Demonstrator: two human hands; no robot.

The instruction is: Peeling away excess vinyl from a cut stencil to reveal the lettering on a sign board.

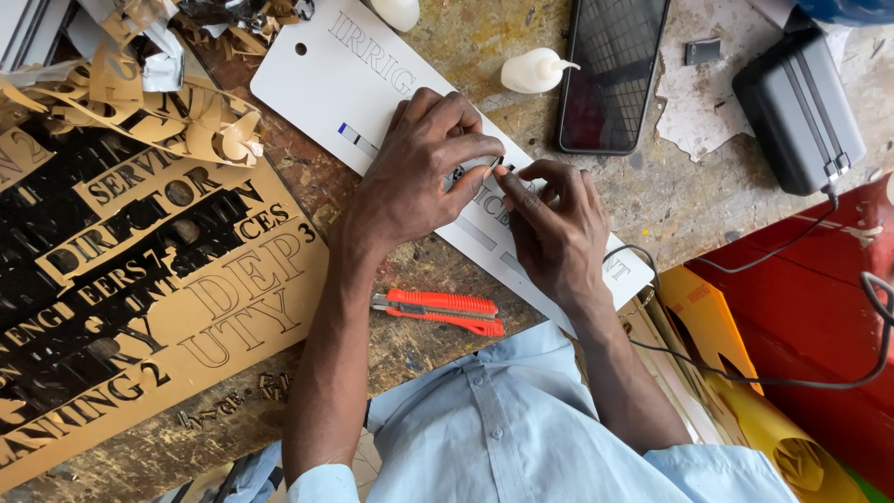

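Observation:
A long white sign plate (321, 74) with outlined letters lies slanted across the worn workbench. Both of my hands rest on its middle. My left hand (419, 168) and my right hand (554, 228) meet fingertip to fingertip, pinching a small dark cut-out piece (498, 170) just above the plate. The piece is mostly hidden by my fingers. An orange utility knife (438, 311) lies on the bench just below my hands, apart from them.
A gold and black sheet (140, 279) with cut-out letters fills the left, with curled gold offcuts (177, 102) above it. A small white glue bottle (533, 71), a dark phone (610, 70) and a grey case (796, 112) with a black cable sit at the top. Red and yellow sheets (792, 307) lie right.

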